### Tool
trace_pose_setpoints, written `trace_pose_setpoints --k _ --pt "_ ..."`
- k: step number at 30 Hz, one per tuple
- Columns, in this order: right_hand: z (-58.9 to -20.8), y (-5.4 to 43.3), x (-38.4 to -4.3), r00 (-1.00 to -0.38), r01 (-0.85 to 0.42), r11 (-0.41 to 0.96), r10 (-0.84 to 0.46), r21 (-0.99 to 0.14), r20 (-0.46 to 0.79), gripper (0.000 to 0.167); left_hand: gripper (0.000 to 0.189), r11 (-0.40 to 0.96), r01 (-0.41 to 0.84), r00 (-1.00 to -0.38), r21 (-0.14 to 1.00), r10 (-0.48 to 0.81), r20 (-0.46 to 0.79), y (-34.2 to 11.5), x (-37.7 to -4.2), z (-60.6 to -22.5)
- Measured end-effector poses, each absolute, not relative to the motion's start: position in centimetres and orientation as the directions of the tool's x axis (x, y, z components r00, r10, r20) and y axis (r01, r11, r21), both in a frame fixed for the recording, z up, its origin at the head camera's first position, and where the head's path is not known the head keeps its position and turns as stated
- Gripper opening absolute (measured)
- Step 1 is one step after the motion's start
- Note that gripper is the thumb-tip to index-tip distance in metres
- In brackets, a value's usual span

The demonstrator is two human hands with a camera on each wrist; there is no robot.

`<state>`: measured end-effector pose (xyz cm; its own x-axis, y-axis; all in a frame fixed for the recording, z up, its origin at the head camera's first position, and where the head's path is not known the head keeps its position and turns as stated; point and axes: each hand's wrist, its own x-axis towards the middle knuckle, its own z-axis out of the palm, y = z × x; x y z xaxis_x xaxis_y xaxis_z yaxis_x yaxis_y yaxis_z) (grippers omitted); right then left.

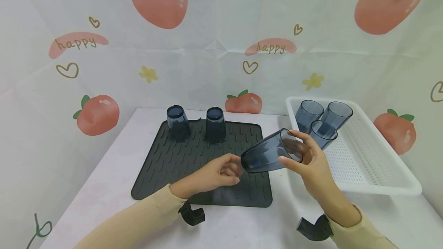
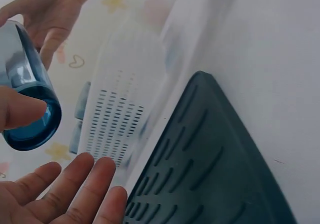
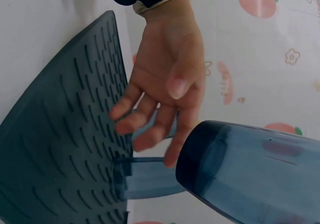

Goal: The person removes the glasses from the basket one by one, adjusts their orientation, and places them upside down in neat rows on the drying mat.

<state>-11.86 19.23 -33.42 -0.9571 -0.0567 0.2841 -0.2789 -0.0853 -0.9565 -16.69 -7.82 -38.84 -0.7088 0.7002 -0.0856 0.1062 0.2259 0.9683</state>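
Note:
My right hand (image 1: 316,170) grips a blue tinted drinking glass (image 1: 264,152) near its rim, thumb on the near side and fingers behind. The glass is tilted, its thick base pointing left over the right part of a black ridged drying mat (image 1: 194,180). Close by that base is my left hand (image 1: 223,170), its index fingertip right at the base edge. In the left wrist view the left fingers (image 2: 97,184) are spread and loosely bent, with nothing between them. Two similar glasses (image 1: 179,124) (image 1: 215,126) stand upside down at the back of the mat.
A white perforated plastic basket (image 1: 391,160) sits on the right of the white table (image 1: 238,228). Three more blue glasses (image 1: 323,133) lean rim up in its left side. Behind the table hangs a white cloth (image 1: 194,57) printed with peaches, hearts and flowers.

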Motion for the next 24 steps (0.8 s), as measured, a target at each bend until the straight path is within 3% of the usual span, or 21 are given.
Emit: trace_pose_setpoints --k 10,24 --pt "-33.3 18.9 -11.7 -0.958 -0.276 -0.093 -0.055 -0.957 0.282 0.065 0.065 0.132 0.157 -0.741 0.979 0.671 0.029 -7.3 -16.9 -37.8" --pt "-33.1 18.6 -11.8 -0.962 -0.261 -0.085 -0.058 -0.961 0.267 0.064 0.077 -0.004 0.152 -0.716 0.988 0.689 0.113 -6.5 -16.6 -36.9"
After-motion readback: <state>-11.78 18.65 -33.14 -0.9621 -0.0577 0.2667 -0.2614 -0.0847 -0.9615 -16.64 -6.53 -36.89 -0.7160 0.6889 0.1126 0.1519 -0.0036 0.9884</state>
